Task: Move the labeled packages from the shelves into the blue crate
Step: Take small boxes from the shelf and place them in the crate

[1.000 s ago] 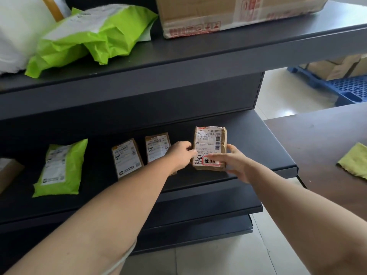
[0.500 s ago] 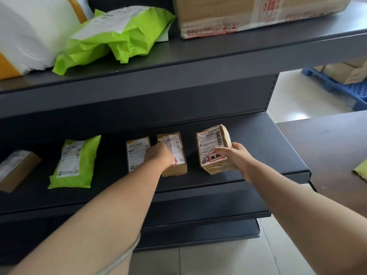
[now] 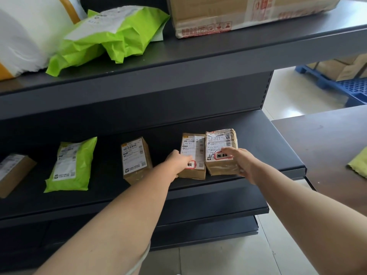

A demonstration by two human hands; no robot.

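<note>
Two small brown labeled boxes sit side by side at the right of the middle shelf (image 3: 278, 155). My left hand (image 3: 178, 162) grips the left box (image 3: 193, 147) at its near left corner. My right hand (image 3: 239, 161) grips the right box (image 3: 220, 141), thumb on its red-edged sticker. The two boxes touch each other. Further left on the same shelf lie a third brown labeled box (image 3: 135, 157), a green mailer bag (image 3: 72, 163) and a brown box (image 3: 12, 171) at the frame's edge. No blue crate is in view.
The upper shelf (image 3: 218, 52) carries a white bag (image 3: 29, 30), a crumpled green mailer (image 3: 111, 36) and a big cardboard carton (image 3: 248, 12). A dark table (image 3: 327, 145) with a yellow-green cloth (image 3: 359, 165) stands right. A blue pallet (image 3: 337, 84) with cartons lies beyond.
My left hand took hold of the middle box and slid it right against the box in my right hand. The view shifted slightly, so the shelf's contents appear further right.
</note>
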